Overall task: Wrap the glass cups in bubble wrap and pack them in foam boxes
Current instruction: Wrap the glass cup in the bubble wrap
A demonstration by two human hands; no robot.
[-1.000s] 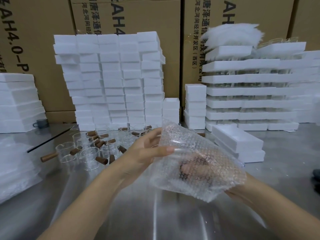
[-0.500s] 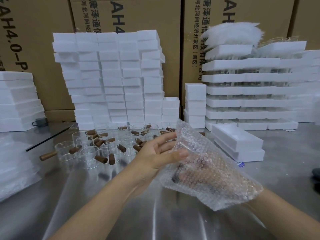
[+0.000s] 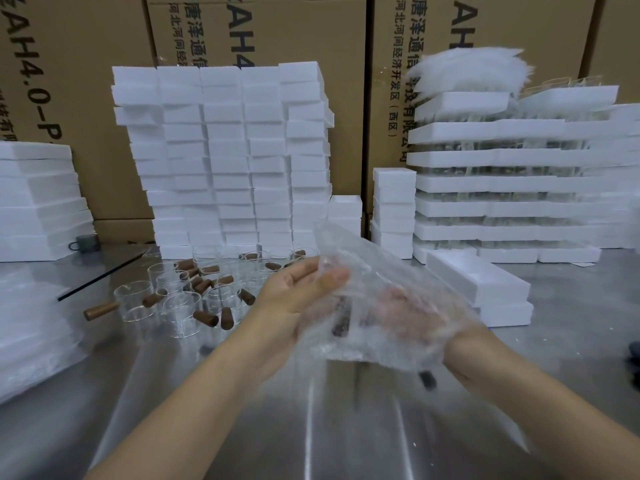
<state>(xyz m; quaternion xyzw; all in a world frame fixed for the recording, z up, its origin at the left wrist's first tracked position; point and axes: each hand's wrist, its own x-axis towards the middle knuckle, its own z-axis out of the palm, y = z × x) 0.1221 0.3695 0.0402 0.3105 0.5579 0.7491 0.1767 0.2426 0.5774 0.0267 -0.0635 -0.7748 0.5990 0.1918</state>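
Steel table point(image 3: 311, 427), shiny, with brown cardboard cartons point(image 3: 294, 36) printed with black text along the back. A tall stack of small white foam boxes point(image 3: 225, 150) stands mid-back. To the right is a wider stack of foam trays point(image 3: 502, 209) with glassware between the layers. A two-high pair of foam boxes point(image 3: 478, 282) sits on the table near right, the top one open. Flat foam slabs point(image 3: 38, 202) are stacked far left.

Loose glass cups point(image 3: 180, 303) with brown wooden handles are clustered on the table left of centre, in front of the tall stack.

Both hands are raised over the table centre, holding a sheet of bubble wrap point(image 3: 374, 271) between them. One wrapped cup point(image 3: 341, 320) sits inside; only its dark handle shows through the bubbles.

The left hand point(image 3: 294, 296) is at the wrap's left edge. Its thumb lies over the wrap, its fingers are fairly straight and go behind it, and the sheet is pinched between them.

The right hand point(image 3: 415, 317) is beneath the wrap and shows only as a blur through it. Cannot tell whether its fingers are curled or flat.
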